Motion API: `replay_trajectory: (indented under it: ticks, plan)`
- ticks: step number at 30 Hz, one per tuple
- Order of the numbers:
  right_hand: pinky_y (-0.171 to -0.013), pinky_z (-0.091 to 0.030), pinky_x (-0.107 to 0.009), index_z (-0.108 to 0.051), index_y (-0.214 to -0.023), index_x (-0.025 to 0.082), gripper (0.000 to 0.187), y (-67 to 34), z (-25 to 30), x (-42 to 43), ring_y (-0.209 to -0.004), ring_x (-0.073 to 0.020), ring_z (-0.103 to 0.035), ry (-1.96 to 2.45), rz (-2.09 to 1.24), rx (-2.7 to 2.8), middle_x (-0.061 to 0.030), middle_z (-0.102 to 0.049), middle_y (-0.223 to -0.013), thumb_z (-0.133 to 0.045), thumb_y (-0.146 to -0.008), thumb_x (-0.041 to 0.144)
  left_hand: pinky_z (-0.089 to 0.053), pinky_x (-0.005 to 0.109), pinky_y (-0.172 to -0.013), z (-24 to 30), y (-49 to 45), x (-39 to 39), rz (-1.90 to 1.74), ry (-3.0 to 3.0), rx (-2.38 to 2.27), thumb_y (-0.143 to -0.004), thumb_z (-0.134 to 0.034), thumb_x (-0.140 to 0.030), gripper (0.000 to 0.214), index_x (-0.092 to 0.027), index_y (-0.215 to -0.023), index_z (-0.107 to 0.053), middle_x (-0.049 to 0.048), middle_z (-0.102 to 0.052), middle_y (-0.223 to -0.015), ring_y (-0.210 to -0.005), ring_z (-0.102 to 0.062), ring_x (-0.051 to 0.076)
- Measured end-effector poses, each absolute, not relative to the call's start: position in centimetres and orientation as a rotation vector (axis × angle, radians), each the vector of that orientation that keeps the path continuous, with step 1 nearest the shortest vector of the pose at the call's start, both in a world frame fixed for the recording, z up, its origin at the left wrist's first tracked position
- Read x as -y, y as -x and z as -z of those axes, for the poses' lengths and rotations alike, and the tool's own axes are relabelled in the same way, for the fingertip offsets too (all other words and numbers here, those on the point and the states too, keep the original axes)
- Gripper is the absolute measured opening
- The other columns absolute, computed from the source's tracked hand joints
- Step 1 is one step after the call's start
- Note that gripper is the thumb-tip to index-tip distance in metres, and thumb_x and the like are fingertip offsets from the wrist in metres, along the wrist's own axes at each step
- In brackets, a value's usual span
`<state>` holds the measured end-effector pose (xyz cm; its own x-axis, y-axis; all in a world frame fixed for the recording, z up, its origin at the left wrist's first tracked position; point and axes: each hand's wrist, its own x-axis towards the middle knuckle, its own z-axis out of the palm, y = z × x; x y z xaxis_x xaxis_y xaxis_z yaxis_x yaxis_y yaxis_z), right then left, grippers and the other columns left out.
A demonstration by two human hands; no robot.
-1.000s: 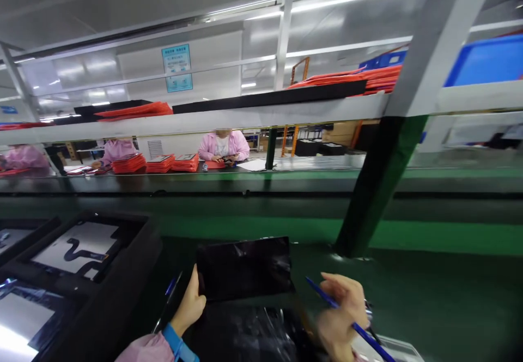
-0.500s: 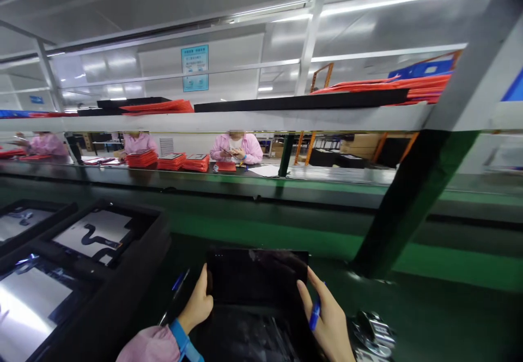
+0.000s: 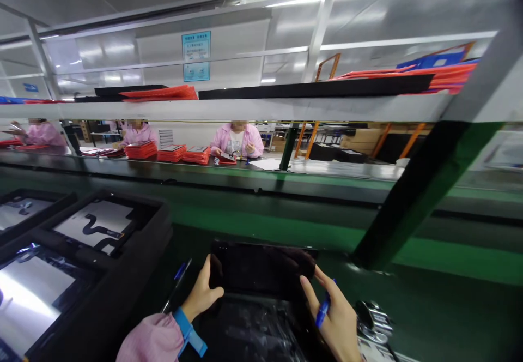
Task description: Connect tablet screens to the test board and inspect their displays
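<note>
Gripping the left edge of a dark panel (image 3: 261,266), the left hand (image 3: 202,296) has its thumb laid over the face and its fingers curled behind. The right hand (image 3: 335,318) meets the panel's right edge with two fingers stretched out, and a blue pen (image 3: 322,312) is pinched between its other fingers. The panel stands tilted up from a dark surface covered in crinkled film (image 3: 253,332) just below it. A second pen (image 3: 177,280) lies just left of the panel, and beyond it sit black trays (image 3: 134,275) holding pale sheets. Right of the panel, near the right hand, rests a small metal part (image 3: 373,321). Behind the panel runs a green belt (image 3: 261,225), with a slanted post (image 3: 412,198) up to the right. Well beyond the panel, people in pink coats (image 3: 237,138) sit by red stacks (image 3: 171,153).
</note>
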<state>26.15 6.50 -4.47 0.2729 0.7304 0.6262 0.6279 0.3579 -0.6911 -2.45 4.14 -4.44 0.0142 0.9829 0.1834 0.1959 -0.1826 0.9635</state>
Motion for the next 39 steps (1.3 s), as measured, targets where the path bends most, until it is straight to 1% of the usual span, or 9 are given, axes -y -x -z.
replay_trajectory:
  ticks: [4, 8, 10, 16, 20, 22, 28, 32, 39]
  plan:
    - [-0.09, -0.051, -0.046, -0.064, -0.112, 0.013, 0.062, -26.1, 4.3, -6.5, -0.097, -0.032, -0.066, 1.347, -0.124, 1.393, -0.0149, -0.069, -0.105, -0.052, -0.081, 0.066, -0.014, 0.051, -0.116, 3.5, 2.1, -3.9, -1.283, -1.475, -1.28, -0.066, -0.068, -0.02, 0.064, -0.019, -0.128, -0.049, 0.0087, -0.051, -0.135, -0.136, -0.03, 0.036]
    - [-0.09, -0.051, -0.045, -0.064, -0.11, 0.014, 0.058, -26.0, 4.2, -6.5, -0.095, -0.0304, -0.066, 1.315, -0.126, 1.356, -0.014, -0.069, -0.104, -0.055, -0.08, 0.063, -0.019, 0.049, -0.115, 2.7, 1.9, -3.7, -1.315, -1.495, -1.236, -0.071, -0.07, -0.031, 0.061, -0.019, -0.127, -0.05, 0.0094, -0.056, -0.127, -0.131, -0.037, 0.034]
    - [-0.089, -0.052, -0.044, -0.063, -0.11, 0.014, 0.056, -26.1, 4.2, -6.5, -0.093, -0.0294, -0.067, 1.29, -0.139, 1.36, -0.0139, -0.07, -0.103, -0.058, -0.08, 0.061, -0.018, 0.048, -0.116, 2.8, 1.9, -3.7, -1.32, -1.476, -1.232, -0.072, -0.07, -0.034, 0.066, -0.019, -0.131, -0.045, 0.0102, -0.052, -0.132, -0.134, -0.035, 0.033]
    - [-0.087, -0.052, -0.044, -0.06, -0.111, 0.014, 0.052, -26.2, 4.1, -6.3, -0.095, -0.0291, -0.067, 1.297, -0.186, 1.368, -0.0137, -0.07, -0.103, -0.06, -0.08, 0.056, -0.012, 0.046, -0.118, 3.7, 1.8, -3.7, -1.285, -1.431, -1.259, -0.074, -0.066, -0.041, 0.088, -0.014, -0.145, -0.021, 0.0169, -0.023, -0.154, -0.144, -0.014, 0.031]
    - [-0.086, -0.053, -0.043, -0.06, -0.108, 0.015, 0.051, -26.1, 4.2, -6.3, -0.093, -0.0287, -0.067, 1.268, -0.208, 1.355, -0.0135, -0.07, -0.102, -0.062, -0.079, 0.057, -0.01, 0.044, -0.118, 3.8, 1.7, -3.7, -1.264, -1.415, -1.267, -0.073, -0.066, -0.044, 0.096, -0.01, -0.147, -0.014, 0.0189, -0.022, -0.155, -0.145, -0.012, 0.03]
    - [-0.085, -0.054, -0.043, -0.06, -0.108, 0.015, 0.051, -26.1, 4.1, -6.3, -0.092, -0.0285, -0.067, 1.254, -0.209, 1.353, -0.0135, -0.07, -0.101, -0.062, -0.079, 0.057, -0.01, 0.043, -0.118, 3.8, 1.7, -3.7, -1.274, -1.407, -1.261, -0.074, -0.066, -0.045, 0.096, -0.012, -0.147, -0.013, 0.0174, -0.023, -0.155, -0.145, -0.013, 0.029]
    - [-0.084, -0.054, -0.044, -0.06, -0.11, 0.015, 0.051, -26.0, 3.9, -6.3, -0.094, -0.0292, -0.067, 1.263, -0.206, 1.369, -0.0135, -0.07, -0.102, -0.06, -0.08, 0.057, -0.012, 0.042, -0.118, 2.5, 1.6, -3.6, -1.332, -1.371, -1.194, -0.077, -0.063, -0.05, 0.085, -0.016, -0.145, -0.026, 0.0129, -0.022, -0.156, -0.145, -0.013, 0.028]
    - [-0.084, -0.054, -0.045, -0.061, -0.107, 0.016, 0.054, -25.9, 4.0, -6.4, -0.092, -0.0299, -0.068, 1.254, -0.213, 1.334, -0.0135, -0.07, -0.1, -0.058, -0.079, 0.062, -0.02, 0.042, -0.117, 0.2, 0.9, -3.6, -1.446, -1.274, -1.141, -0.082, -0.057, -0.053, 0.073, -0.018, -0.142, -0.033, 0.0104, -0.033, -0.153, -0.143, -0.021, 0.028]
    - [-0.083, -0.055, -0.045, -0.06, -0.106, 0.015, 0.053, -26.0, 4.0, -6.4, -0.091, -0.0303, -0.068, 1.24, -0.194, 1.353, -0.0137, -0.07, -0.098, -0.057, -0.08, 0.062, -0.023, 0.044, -0.116, -1.0, 0.2, -4.7, -1.528, -1.162, -1.321, -0.081, -0.055, -0.058, 0.063, -0.019, -0.129, -0.051, 0.0086, -0.05, -0.142, -0.14, -0.028, 0.03]
